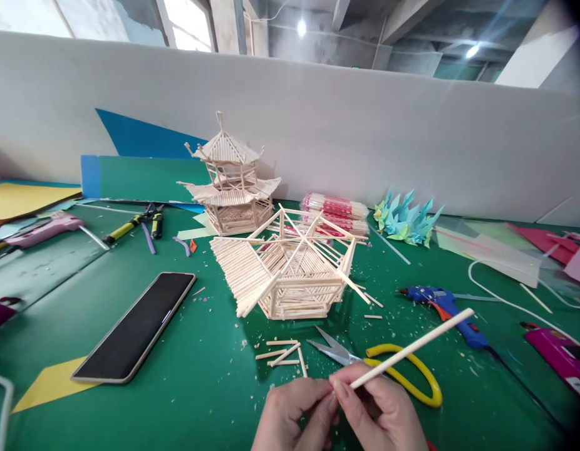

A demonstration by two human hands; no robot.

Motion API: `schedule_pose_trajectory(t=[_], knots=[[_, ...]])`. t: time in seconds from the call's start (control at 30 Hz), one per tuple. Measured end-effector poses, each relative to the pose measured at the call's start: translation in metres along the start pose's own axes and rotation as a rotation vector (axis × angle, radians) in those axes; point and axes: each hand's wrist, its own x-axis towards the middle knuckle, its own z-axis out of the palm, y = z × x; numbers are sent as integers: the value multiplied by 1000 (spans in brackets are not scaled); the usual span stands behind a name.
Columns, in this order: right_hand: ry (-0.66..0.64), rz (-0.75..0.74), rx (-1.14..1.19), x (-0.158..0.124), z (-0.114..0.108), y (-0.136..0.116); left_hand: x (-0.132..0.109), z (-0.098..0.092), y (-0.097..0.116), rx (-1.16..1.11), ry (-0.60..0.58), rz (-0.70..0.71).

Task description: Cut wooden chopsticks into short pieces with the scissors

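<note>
A pale wooden stick slants up to the right from the pinched fingers of my right hand. My left hand is closed, its fingertips meeting the right ones near the stick's lower end; what they pinch is hidden. Just beyond my hands lie scissors with yellow handles, their blades parted, and several short cut stick pieces. Farther back stands a six-sided stick framework, with one sloping roof panel covered in sticks and other roof beams bare.
A two-tiered stick pagoda stands behind, beside bundled sticks and blue-green folded paper. A blue glue gun with its cord lies right. At left are a phone, cutters and a pink glue gun.
</note>
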Motion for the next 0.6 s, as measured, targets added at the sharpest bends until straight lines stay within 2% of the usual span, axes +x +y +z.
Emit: schedule_pose_trajectory(t=[0.07, 0.2, 0.27, 0.37, 0.47, 0.6], knots=[[-36, 22, 5, -1, -2, -4, 0, 1, -1, -17, -26, -13], [-102, 88, 14, -3, -21, -8, 0, -1, 3, -259, -83, -191], [-71, 76, -144, -4, -40, -3, 1, -3, 7, -350, -38, -244], [44, 13, -562, -7, -68, 17, 2, -5, 11, -441, -2, -286], [-9, -49, -845, -10, -83, 39, 2, -6, 11, -512, 11, -307], [-99, -113, -968, -8, -84, 49, -1, -9, 6, -513, 40, -317]])
